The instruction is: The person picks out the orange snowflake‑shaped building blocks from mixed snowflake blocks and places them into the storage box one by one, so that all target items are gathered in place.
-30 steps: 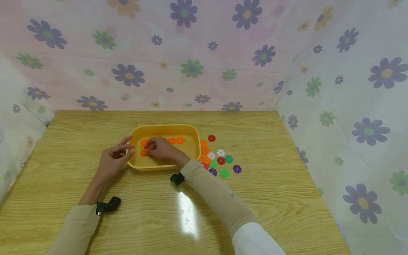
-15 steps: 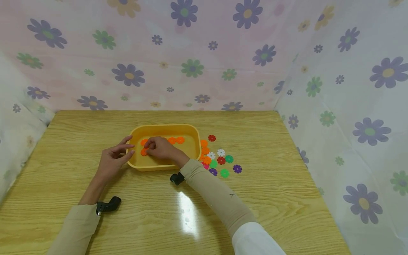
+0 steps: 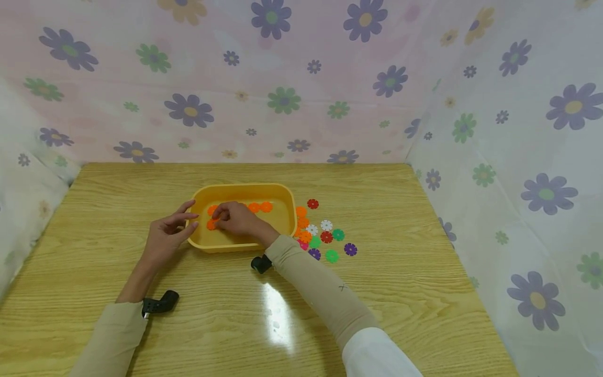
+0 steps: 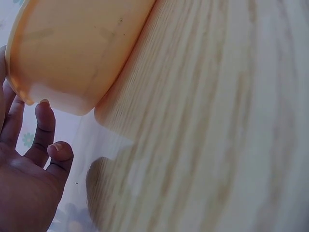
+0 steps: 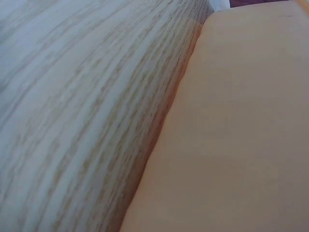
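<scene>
In the head view my right hand (image 3: 237, 219) reaches into a yellow plastic basin (image 3: 282, 196), fingers curled. Its thumb and fingertips pinch the edge of an orange flower-shaped plastic disc (image 3: 211, 225) on the basin floor; the exact contact is partly hidden. Another orange disc (image 3: 213, 210) lies just behind that one, and two more orange discs (image 3: 266, 207) sit along the far side. My left hand (image 3: 165, 235) rests its spread fingertips at the basin's left rim. The left wrist view shows its loosely bent fingers (image 4: 46, 125) beside the basin's outer wall (image 4: 77, 53).
Right of the basin, a loose cluster of flower discs lies on the wooden table (image 3: 400, 293): orange (image 3: 305, 237), white (image 3: 326, 225), red (image 3: 313, 204), green (image 3: 332, 256), purple (image 3: 350, 249). A flowered cloth (image 3: 301, 120) stands behind. The right wrist view shows just table and basin wall (image 5: 241, 121).
Both hands stay almost still. The orange disc at my right fingertips may have shifted very slightly left; the basin and other discs keep their places.
</scene>
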Tool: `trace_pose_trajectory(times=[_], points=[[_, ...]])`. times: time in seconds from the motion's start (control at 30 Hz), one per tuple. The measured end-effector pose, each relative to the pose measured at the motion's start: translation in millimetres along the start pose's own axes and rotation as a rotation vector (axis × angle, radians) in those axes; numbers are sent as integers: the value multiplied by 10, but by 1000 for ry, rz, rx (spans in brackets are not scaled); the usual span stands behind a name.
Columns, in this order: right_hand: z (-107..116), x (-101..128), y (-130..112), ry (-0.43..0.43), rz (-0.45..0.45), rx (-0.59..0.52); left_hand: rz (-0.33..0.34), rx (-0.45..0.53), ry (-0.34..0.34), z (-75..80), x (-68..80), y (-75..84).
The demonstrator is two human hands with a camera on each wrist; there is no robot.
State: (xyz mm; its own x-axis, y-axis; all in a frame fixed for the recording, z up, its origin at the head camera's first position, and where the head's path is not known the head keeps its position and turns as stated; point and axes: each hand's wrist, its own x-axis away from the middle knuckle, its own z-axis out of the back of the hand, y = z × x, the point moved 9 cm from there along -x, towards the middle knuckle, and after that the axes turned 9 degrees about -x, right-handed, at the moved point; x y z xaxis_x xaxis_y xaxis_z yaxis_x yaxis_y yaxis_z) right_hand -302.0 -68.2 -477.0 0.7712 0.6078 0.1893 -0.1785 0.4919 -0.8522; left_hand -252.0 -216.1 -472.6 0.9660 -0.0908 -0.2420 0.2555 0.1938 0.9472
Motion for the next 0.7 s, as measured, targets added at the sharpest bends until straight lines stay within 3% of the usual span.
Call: trace_pose_trajectory(times=[0.43,0.7], points=[[15,7,3,-6,8,1,3,-20,4,3,-6,-7],[93,46,-43,38,41,-102,1,-67,-9,9,-7,36]])
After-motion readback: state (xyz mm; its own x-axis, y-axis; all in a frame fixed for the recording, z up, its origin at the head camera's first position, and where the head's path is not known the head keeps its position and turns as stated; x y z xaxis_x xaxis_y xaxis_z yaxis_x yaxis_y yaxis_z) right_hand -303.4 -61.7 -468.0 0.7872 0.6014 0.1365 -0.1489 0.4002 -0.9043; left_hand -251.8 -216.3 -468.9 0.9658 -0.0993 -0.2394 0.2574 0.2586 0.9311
